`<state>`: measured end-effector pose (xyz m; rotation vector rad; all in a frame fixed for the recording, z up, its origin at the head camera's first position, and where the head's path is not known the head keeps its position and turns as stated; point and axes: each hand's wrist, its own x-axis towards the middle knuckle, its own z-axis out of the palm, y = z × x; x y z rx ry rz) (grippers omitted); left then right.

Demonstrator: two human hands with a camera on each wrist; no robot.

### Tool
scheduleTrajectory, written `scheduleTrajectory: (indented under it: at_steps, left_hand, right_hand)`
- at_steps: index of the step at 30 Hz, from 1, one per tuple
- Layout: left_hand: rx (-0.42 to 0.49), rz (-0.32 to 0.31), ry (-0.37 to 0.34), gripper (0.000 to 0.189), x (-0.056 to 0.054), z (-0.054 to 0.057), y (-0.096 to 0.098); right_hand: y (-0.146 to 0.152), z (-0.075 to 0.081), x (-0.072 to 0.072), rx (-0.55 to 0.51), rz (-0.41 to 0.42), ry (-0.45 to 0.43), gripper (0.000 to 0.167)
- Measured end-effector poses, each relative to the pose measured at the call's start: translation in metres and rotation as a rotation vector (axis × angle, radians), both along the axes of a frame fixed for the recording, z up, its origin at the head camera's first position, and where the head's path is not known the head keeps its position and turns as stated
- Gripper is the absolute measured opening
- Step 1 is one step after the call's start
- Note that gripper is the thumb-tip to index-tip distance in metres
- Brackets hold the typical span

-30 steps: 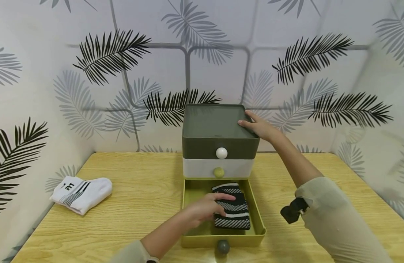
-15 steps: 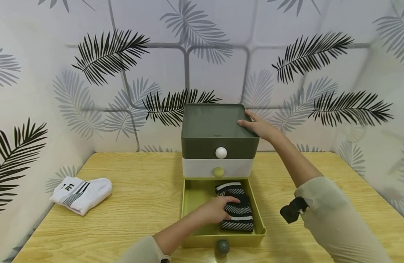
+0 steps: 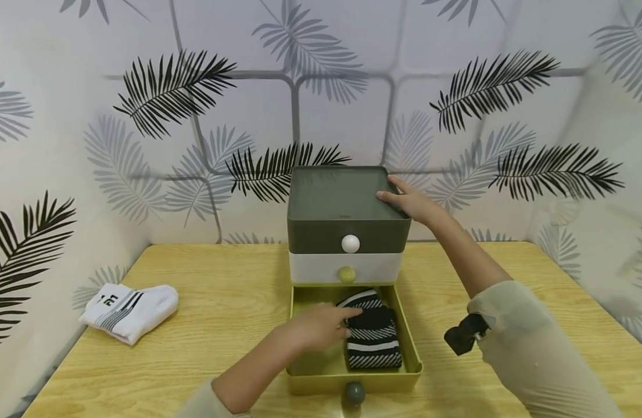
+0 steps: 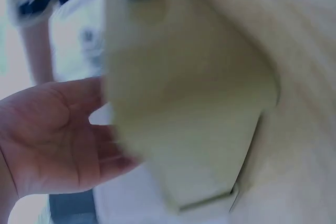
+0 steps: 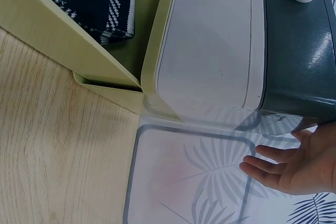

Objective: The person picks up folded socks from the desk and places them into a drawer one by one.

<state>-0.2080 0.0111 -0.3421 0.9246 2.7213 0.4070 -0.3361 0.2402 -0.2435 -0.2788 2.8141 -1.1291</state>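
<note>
A folded black sock with white stripes lies in the pulled-out bottom drawer, along its right side. Over the drawer's left part is my left hand, its index finger stretched toward the sock's left edge; whether it touches cannot be told. In the left wrist view the left hand's fingers look straight and hold nothing, partly hidden behind the drawer wall. My right hand rests on the right edge of the dark green top of the drawer box, fingers spread. Its fingers also show in the right wrist view.
A white sock with dark stripes lies at the left of the wooden table. Above the open drawer are a closed white drawer and a dark green one with a white knob. A leaf-patterned wall stands behind.
My left hand first moved right as the striped sock shifted right, then drew back left. The sock's far end now sits farther left. The right hand stays on the box.
</note>
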Motion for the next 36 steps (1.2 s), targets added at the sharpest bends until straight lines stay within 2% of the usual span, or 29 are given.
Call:
scheduleTrajectory:
  at_steps: [5, 10, 13, 15, 18, 21, 23, 26, 29, 31, 33, 36]
  left_hand:
    - [0.246, 0.003, 0.004, 0.038, -0.002, 0.026, -0.046]
    - [0.473, 0.046, -0.006, 0.037, -0.001, 0.04, -0.1]
    - [0.561, 0.131, 0.029, 0.038, -0.002, 0.045, -0.133]
    - [0.602, 0.211, 0.059, 0.04, -0.002, 0.047, -0.154]
    - [0.677, 0.337, 0.056, 0.045, -0.004, 0.045, -0.186]
    - [0.768, 0.45, 0.067, 0.048, -0.011, 0.035, -0.217]
    - [0.837, 0.533, 0.072, 0.05, -0.021, 0.021, -0.236]
    - [0.961, 0.684, 0.11, 0.048, -0.044, -0.014, -0.269]
    - [1.189, 0.804, 0.12, 0.045, -0.068, -0.056, -0.302]
    - [1.348, 0.876, 0.127, 0.04, -0.075, -0.074, -0.314]
    - [1.459, 0.955, 0.122, 0.033, -0.072, -0.078, -0.318]
    - [1.535, 1.104, 0.12, 0.021, -0.058, -0.068, -0.311]
  right_hand:
    - [0.0, 0.0, 0.002, -0.004, -0.001, 0.0, 0.073]
    - [-0.001, 0.001, 0.002, -0.014, 0.011, -0.001, 0.073]
    - [-0.001, 0.002, 0.002, -0.016, 0.021, -0.001, 0.073]
    - [-0.001, 0.002, 0.001, -0.017, 0.026, -0.003, 0.073]
    - [-0.002, 0.001, 0.001, -0.018, 0.031, -0.011, 0.073]
    - [0.0, 0.0, 0.0, -0.023, 0.032, -0.016, 0.074]
    - [0.001, -0.001, -0.001, -0.023, 0.029, -0.012, 0.073]
    - [0.001, -0.004, -0.001, -0.021, 0.024, -0.015, 0.073]
    - [0.0, -0.005, 0.0, -0.028, 0.018, -0.025, 0.073]
    - [0.0, -0.005, 0.0, -0.049, 0.015, -0.035, 0.073]
    - [0.0, -0.005, 0.0, -0.06, 0.015, -0.034, 0.073]
    - [0.0, -0.004, -0.002, -0.071, 0.015, -0.031, 0.073]
